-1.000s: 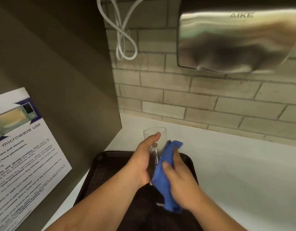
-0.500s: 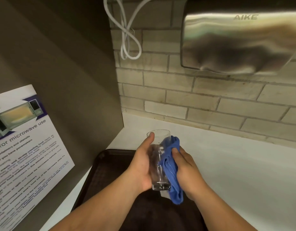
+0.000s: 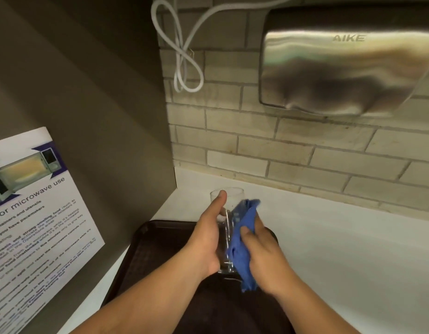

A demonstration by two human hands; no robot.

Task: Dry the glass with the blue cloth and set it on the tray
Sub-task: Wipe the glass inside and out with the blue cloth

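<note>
One glass [image 3: 226, 208] is held above one dark tray [image 3: 146, 247], a little below frame centre. The left hand [image 3: 205, 242] wraps its left side, thumb lying up the wall to the rim; its other fingers are hidden behind the glass. The right hand [image 3: 264, 254] presses one blue cloth [image 3: 243, 239] against the glass's right side, thumb on the cloth, fingers curled behind it and mostly out of sight. Much of the glass is covered: only the rim at 12 o'clock, a strip of wall between the hands and part of the base show. Whether the base touches the tray cannot be told; it appears lifted clear. The cloth's tail hangs below the right hand toward 6 o'clock.

The tray's near end is cut off by the bottom edge and hidden under both forearms. It sits on a white counter [image 3: 341, 249]. At 9 o'clock one microwave notice [image 3: 35, 213] runs off the left edge, its small print too blurred to read. At 1 o'clock one steel dryer [image 3: 341, 73] marked AIKE is cropped on the right. At 12 o'clock one white cable [image 3: 184, 68] loops on the brick wall [image 3: 257, 145], its top out of frame.
</note>
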